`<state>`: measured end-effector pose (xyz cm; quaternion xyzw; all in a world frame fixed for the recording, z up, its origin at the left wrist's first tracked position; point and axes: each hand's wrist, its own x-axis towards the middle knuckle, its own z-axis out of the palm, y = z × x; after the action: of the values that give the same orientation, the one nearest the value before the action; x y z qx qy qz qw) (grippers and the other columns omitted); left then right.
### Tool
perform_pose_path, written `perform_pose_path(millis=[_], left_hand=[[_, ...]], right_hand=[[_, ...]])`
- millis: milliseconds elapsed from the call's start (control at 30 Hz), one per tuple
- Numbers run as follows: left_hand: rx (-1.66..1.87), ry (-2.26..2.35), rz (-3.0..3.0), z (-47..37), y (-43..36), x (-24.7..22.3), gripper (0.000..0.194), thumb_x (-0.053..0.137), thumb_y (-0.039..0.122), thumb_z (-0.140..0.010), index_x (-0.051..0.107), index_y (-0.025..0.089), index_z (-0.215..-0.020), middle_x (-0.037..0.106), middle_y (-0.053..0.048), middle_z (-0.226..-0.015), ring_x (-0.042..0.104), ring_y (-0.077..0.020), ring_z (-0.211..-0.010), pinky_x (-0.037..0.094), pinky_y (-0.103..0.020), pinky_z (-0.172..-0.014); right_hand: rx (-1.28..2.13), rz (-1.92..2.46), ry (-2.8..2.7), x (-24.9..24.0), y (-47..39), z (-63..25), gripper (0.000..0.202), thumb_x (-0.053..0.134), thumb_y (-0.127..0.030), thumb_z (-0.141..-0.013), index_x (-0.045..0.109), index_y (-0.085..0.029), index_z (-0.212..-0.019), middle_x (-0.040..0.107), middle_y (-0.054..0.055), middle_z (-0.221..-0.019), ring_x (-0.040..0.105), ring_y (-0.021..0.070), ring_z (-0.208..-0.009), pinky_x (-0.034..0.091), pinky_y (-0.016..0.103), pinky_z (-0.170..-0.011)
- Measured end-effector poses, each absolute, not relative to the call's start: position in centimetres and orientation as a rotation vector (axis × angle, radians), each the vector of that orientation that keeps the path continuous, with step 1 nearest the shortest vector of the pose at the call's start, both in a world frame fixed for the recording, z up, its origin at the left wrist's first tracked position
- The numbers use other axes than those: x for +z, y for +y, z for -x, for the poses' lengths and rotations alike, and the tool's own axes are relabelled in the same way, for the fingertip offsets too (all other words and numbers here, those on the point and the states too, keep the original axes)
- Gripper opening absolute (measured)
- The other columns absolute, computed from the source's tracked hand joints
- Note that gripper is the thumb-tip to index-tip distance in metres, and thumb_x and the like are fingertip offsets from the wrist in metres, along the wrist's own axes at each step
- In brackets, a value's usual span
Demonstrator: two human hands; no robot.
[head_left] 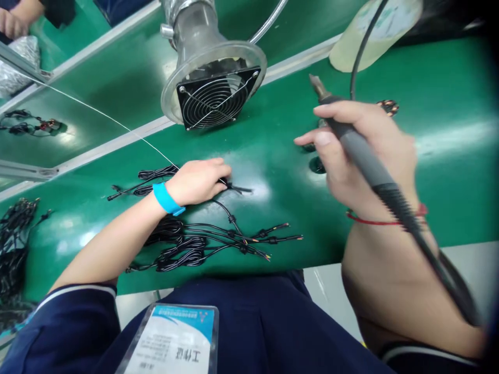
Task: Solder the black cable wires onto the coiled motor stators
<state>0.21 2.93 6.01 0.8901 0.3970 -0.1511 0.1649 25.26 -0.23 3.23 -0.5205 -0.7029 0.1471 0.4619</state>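
- Right hand (370, 150): wrapped around a pen-shaped soldering iron (360, 156), grey and black body with metal tip; tip points up-left, ahead of this grip, raised off the table.
- Left hand (200, 179): fingers pinched on a thin black cable (242, 190), split ends poking out right of the grip.
- Thin white wire (128, 129): runs from upper left down to left hand's fingers; whether gripped, can't tell.
- Coiled black cables with loose coloured wire ends (182, 253): on the table, nearer the body than left grip.
- Another black cable coil (156, 171): just left of left hand.
- Black square fan with round metal grille (218, 101): beyond left grip, under a clear hood.
- Small dark round part (317, 165): left of right grip, on the shiny green tabletop (280, 171).
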Motion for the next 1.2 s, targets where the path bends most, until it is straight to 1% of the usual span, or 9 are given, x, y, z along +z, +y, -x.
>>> perform_pose_path(millis=[100,200,300,400,533,800,933,1067,1200], left_hand=[[-0.241,1.292,-2.351,-0.6,3.7,5.6,0.016,0.059,0.029,-0.090,0.066,0.016,-0.097,0.067,-0.004,-0.088,0.060,-0.0179,-0.079,0.036,-0.029,-0.065],[-0.179,1.385,-2.239,-1.1,3.5,4.4,0.015,0.059,0.030,-0.090,0.065,0.016,-0.091,0.065,-0.002,-0.078,0.056,-0.0160,-0.071,0.032,-0.028,-0.061],[-0.052,1.471,-2.238,-1.3,2.8,3.1,0.018,0.058,0.030,-0.091,0.063,0.015,-0.100,0.065,-0.003,-0.079,0.055,-0.0169,-0.071,0.032,-0.028,-0.061],[0.066,1.500,-2.267,-1.3,2.3,2.4,0.023,0.056,0.030,-0.092,0.060,0.013,-0.107,0.065,-0.007,-0.094,0.059,-0.0192,-0.080,0.040,-0.030,-0.067],[-0.019,1.400,-2.324,-1.1,2.1,2.5,0.022,0.050,0.028,-0.095,0.066,0.014,-0.101,0.063,-0.010,-0.106,0.061,-0.0222,-0.091,0.045,-0.034,-0.075],[-0.068,0.992,-2.089,0.4,2.8,3.3,0.015,0.059,0.024,-0.087,0.070,0.014,-0.093,0.069,-0.005,-0.095,0.061,-0.0164,-0.085,0.044,-0.028,-0.077],[0.224,1.168,-1.754,1.3,3.8,3.1,0.013,0.055,0.019,-0.086,0.065,0.012,-0.080,0.066,-0.002,-0.079,0.057,-0.0118,-0.074,0.043,-0.025,-0.073],[0.545,1.402,-1.537,1.0,4.4,2.0,0.013,0.052,0.015,-0.085,0.058,0.013,-0.074,0.056,0.001,-0.069,0.047,-0.0087,-0.063,0.039,-0.023,-0.065],[0.508,1.424,-1.617,0.0,4.1,1.8,0.013,0.058,0.027,-0.085,0.055,0.016,-0.079,0.054,0.001,-0.069,0.045,-0.0101,-0.063,0.034,-0.024,-0.060]], right_hand=[[0.327,1.448,-1.812,4.7,-1.0,-27.3,0.036,0.048,-0.035,-0.098,0.057,-0.024,-0.131,0.075,0.006,-0.107,0.074,0.0174,-0.089,0.059,0.034,-0.081],[0.296,1.575,-1.928,4.0,-1.0,-29.1,0.038,0.049,-0.036,-0.093,0.059,-0.023,-0.128,0.075,0.010,-0.109,0.074,0.0257,-0.096,0.059,0.042,-0.082],[0.280,1.593,-2.011,1.8,-0.2,-30.2,0.041,0.052,-0.032,-0.087,0.059,-0.019,-0.126,0.073,0.015,-0.112,0.070,0.0321,-0.102,0.056,0.049,-0.086],[0.140,1.654,-2.127,0.0,0.9,-30.3,0.039,0.049,-0.026,-0.085,0.061,-0.017,-0.121,0.073,0.020,-0.108,0.066,0.0352,-0.095,0.052,0.053,-0.082],[0.056,1.671,-2.186,-0.5,1.9,-29.1,0.038,0.047,-0.024,-0.087,0.060,-0.017,-0.121,0.073,0.019,-0.102,0.063,0.0352,-0.090,0.049,0.052,-0.079],[0.333,1.338,-2.274,0.6,0.5,-22.2,0.035,0.045,-0.021,-0.087,0.056,-0.024,-0.120,0.073,0.007,-0.100,0.065,0.0262,-0.083,0.054,0.043,-0.077],[0.473,1.181,-2.305,0.9,-0.5,-19.8,0.036,0.045,-0.015,-0.086,0.055,-0.025,-0.120,0.073,0.004,-0.103,0.066,0.0230,-0.083,0.055,0.040,-0.078],[0.552,1.296,-2.114,0.9,-0.4,-19.5,0.040,0.046,-0.014,-0.083,0.052,-0.028,-0.120,0.071,0.003,-0.102,0.067,0.0241,-0.091,0.055,0.043,-0.084],[0.560,1.418,-1.999,-0.1,-0.2,-19.2,0.051,0.058,-0.021,-0.077,0.048,-0.025,-0.126,0.068,0.008,-0.108,0.065,0.0299,-0.098,0.054,0.051,-0.087]])
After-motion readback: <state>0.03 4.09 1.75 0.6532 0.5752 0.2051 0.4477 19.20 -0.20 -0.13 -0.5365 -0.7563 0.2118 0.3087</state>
